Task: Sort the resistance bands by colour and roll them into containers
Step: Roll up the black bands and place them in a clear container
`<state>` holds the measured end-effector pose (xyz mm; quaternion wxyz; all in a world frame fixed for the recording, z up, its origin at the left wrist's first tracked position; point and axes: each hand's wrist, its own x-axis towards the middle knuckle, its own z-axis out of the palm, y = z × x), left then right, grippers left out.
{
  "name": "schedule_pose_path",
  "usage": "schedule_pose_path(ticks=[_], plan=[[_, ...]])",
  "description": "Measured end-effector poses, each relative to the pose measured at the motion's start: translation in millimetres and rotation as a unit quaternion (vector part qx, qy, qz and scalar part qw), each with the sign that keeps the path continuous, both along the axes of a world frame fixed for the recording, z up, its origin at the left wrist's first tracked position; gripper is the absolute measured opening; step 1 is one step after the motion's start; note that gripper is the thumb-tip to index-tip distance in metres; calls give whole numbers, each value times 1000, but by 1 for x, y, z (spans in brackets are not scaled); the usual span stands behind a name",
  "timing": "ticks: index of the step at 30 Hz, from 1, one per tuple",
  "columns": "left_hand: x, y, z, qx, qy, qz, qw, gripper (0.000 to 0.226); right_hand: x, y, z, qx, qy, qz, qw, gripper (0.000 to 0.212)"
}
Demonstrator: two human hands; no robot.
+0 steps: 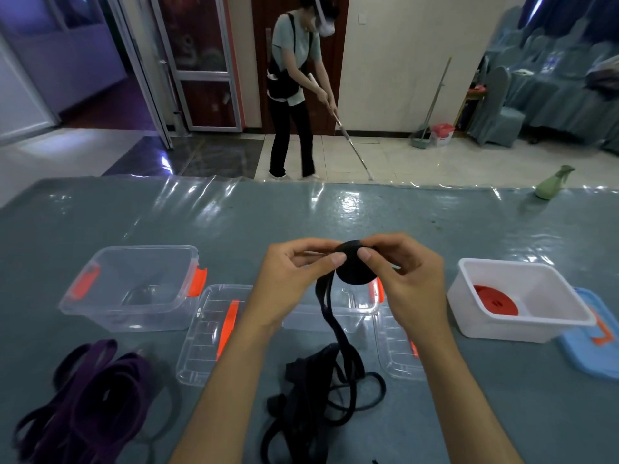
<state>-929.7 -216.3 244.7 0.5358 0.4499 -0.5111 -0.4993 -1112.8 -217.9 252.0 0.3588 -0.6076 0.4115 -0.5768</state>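
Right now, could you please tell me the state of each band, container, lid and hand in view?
black band: partly rolled, tail hanging to a loose pile
purple bands: unrolled, heaped on the table
red band: rolled, inside the white container
left clear container: open, empty
clear lid: off, flat on the table
blue lid: off
left hand: pinching the roll
right hand: pinching the roll

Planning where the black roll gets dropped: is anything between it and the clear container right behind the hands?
Nothing visible blocks it. Both hands, left hand and right hand, pinch the black roll just above the lidless clear container. Only the band's unrolled tail hangs down to the black pile.
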Motion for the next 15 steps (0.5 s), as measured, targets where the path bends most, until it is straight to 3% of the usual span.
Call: schedule_pose_path(ticks=[15], plan=[[11,-3,14,22,-98,-37,994,24,-1,1,4,-9,11,19,1000,13]])
